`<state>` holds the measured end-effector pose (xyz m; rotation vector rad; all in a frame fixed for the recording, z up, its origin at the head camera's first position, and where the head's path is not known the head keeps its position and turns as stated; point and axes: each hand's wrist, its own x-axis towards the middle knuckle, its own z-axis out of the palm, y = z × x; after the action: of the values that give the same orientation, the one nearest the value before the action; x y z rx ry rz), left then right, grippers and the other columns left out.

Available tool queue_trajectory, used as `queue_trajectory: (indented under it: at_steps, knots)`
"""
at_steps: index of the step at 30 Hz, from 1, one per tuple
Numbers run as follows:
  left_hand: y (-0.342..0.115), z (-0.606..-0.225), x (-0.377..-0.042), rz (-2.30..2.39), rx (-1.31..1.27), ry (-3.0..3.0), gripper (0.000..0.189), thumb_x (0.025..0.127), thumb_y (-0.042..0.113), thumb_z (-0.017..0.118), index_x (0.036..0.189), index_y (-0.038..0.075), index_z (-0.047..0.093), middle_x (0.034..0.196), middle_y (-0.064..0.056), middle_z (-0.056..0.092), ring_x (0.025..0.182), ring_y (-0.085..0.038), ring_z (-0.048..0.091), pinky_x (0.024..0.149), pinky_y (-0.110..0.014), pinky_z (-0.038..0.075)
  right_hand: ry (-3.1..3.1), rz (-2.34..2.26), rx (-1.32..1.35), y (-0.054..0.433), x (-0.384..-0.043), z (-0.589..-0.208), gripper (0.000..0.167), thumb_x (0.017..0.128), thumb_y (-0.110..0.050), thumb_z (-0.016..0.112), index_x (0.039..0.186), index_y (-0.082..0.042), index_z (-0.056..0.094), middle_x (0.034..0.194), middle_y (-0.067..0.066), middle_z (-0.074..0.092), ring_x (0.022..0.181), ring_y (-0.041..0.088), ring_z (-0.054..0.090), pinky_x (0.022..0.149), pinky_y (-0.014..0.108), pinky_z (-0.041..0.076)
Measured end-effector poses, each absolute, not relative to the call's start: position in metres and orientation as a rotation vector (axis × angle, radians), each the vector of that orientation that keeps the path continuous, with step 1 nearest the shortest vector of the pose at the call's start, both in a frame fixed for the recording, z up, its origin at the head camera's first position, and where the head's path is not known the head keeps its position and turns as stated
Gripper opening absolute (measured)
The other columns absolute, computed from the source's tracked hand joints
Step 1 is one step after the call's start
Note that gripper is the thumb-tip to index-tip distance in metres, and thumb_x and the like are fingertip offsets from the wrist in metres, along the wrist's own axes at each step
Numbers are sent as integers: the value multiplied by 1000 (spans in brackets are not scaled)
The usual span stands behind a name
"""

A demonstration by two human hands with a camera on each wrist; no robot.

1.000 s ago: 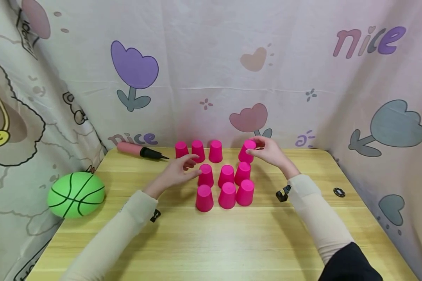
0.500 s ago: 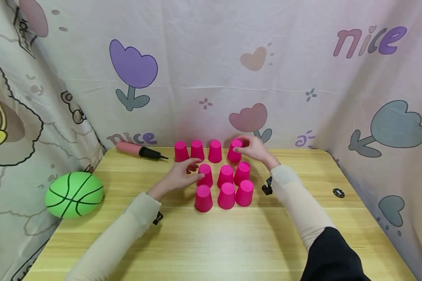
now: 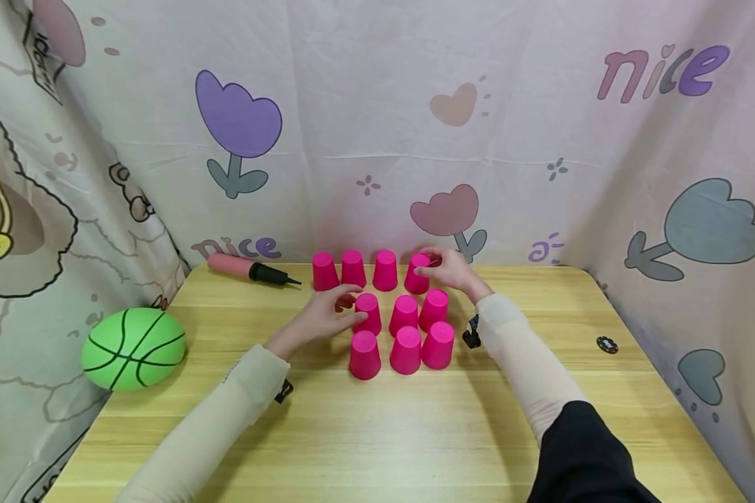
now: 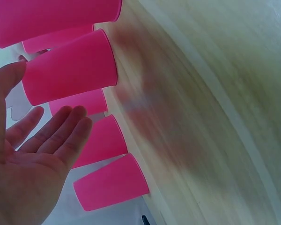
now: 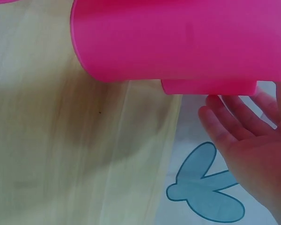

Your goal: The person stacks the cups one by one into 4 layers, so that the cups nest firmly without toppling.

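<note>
Right of centre, right hand (image 3: 451, 269) grips upturned pink cup (image 3: 416, 285), just shifted left, closing up back row (image 3: 385, 272); left hand (image 3: 317, 318) fingers loose beside middle-row cup (image 3: 369, 316).

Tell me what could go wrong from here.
The right hand holds the back row's right-end cup; drawing back, it might clip the middle row's right-end cup, just in front. The left hand is at the middle row's left-end cup, so a small slip might tip it. The green ball sits at the left edge of the table and could roll off if bumped.
</note>
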<state>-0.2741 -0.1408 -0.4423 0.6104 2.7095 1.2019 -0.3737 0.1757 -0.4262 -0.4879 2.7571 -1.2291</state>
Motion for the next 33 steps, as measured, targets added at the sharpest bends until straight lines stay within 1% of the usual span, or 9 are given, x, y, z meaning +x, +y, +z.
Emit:
queue_trajectory:
  at_steps: [4, 9, 13, 19, 22, 26, 30, 33]
  knots:
    - [-140, -443, -275, 1189, 639, 2715, 62, 94, 34, 80, 147, 12, 56, 130, -10, 69, 119, -31, 67, 103, -47, 59, 2748, -1246, -488, 174, -375, -429, 55, 96, -24, 76, 145, -4, 60, 128, 18, 69, 118, 35, 68, 100, 45, 60]
    - [-137, -443, -274, 1190, 661, 2715, 57, 93, 31, 82, 143, 15, 59, 126, -7, 70, 117, -29, 68, 103, -46, 59, 2754, -1259, -492, 173, -375, -429, 55, 96, -23, 76, 145, -4, 60, 127, 19, 69, 118, 36, 68, 100, 46, 60]
    - [-136, -444, -275, 1197, 663, 2715, 55, 93, 29, 81, 142, 15, 60, 125, -7, 71, 116, -29, 68, 103, -47, 59, 2765, -1240, -491, 173, -375, -429, 56, 95, -23, 77, 145, -5, 60, 127, 20, 69, 117, 36, 67, 101, 46, 59]
    - [-137, -445, -275, 1207, 644, 2719, 53, 94, 29, 81, 141, 14, 60, 125, -8, 71, 116, -29, 68, 102, -46, 59, 2742, -1261, -477, 175, -372, -426, 68, 96, -28, 77, 153, -5, 51, 137, 21, 65, 125, 39, 65, 105, 49, 57]
    - [-137, -443, -276, 1212, 631, 2737, 53, 94, 30, 81, 140, 12, 59, 124, -9, 71, 115, -30, 68, 101, -46, 60, 2742, -1269, -495, 178, -369, -424, 71, 96, -30, 78, 156, -6, 48, 142, 21, 63, 127, 39, 64, 108, 51, 56]
    - [-140, -439, -279, 1234, 633, 2770, 50, 94, 30, 81, 135, 10, 60, 122, -10, 71, 114, -30, 69, 102, -47, 60, 2748, -1284, -529, 185, -361, -420, 71, 95, -30, 78, 156, -7, 49, 145, 20, 62, 129, 42, 63, 109, 53, 54]
    - [-144, -429, -282, 1249, 621, 2803, 50, 94, 31, 81, 134, 10, 60, 124, -12, 71, 116, -32, 68, 103, -49, 59, 2754, -1300, -556, 194, -350, -415, 70, 94, -30, 79, 153, -5, 51, 146, 24, 60, 130, 46, 61, 109, 55, 53]
    - [-148, -418, -285, 1246, 586, 2832, 53, 95, 33, 80, 136, 8, 58, 126, -15, 69, 117, -35, 67, 103, -51, 58, 2772, -1276, -575, 200, -339, -412, 69, 94, -33, 79, 150, -2, 54, 145, 25, 61, 128, 44, 63, 107, 54, 55]
